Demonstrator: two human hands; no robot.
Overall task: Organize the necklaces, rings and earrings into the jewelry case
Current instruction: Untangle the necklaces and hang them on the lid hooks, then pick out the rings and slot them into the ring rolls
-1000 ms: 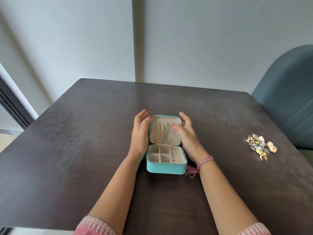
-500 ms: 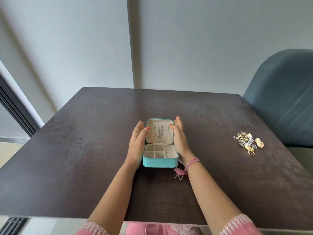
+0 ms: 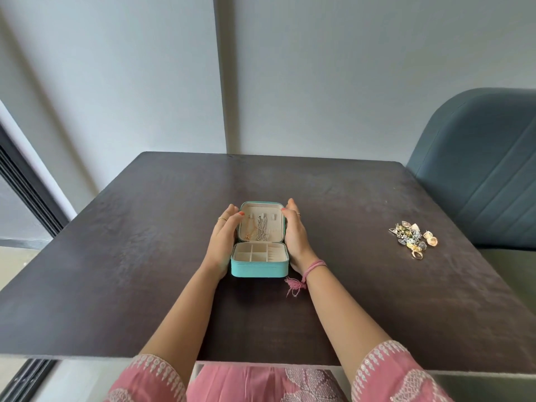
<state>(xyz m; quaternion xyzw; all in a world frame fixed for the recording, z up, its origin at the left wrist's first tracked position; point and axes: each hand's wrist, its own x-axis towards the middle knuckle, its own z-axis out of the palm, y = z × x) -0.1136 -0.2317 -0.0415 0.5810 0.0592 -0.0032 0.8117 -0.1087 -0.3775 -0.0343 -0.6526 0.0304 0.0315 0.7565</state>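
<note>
- the left hand [image 3: 224, 242] and right hand [image 3: 295, 236] flank the open jewelry case [image 3: 260, 266], palms against its sides and fingers lying nearly straight along the raised lid [image 3: 261, 211], likely steadying it upright; neither hand grasps a piece.
- the case sits mid table [image 3: 116, 256], just before the person.
- necklaces [image 3: 258, 230] hang from hooks inside the lid.
- the tray's compartments [image 3: 251, 252] look empty.
- the heap of rings and earrings [image 3: 413, 237] lies well apart to the right, not yet sorted.
</note>
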